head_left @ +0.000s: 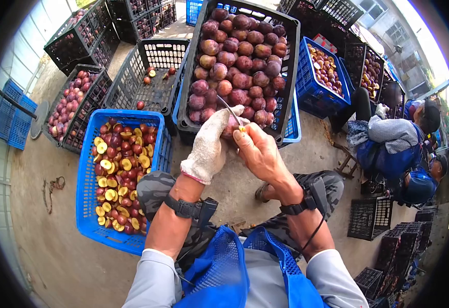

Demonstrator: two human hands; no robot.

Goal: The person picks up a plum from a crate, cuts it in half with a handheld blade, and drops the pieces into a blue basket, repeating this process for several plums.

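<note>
My left hand (207, 146), in a white knit glove, is closed round a plum (229, 129) just above the near edge of a black crate (185, 125). Whole dark red plums (242, 64) fill much of that crate. In my bare right hand (261, 154) is a small knife (228, 107), its thin blade pointing up and left across the held plum. The fingers hide most of its handle. Thumb and fingertips of the right hand meet close to the plum. A bit of yellow shows there, too small to make out.
Left of my knees, a blue crate (83, 200) holds halved plums with yellow flesh. Behind it stands a black crate (119, 95) with a few plum pieces. Another blue crate (306, 95) of cut plums is at right. Two people (393, 134) sit beyond, near a black crate (360, 218).
</note>
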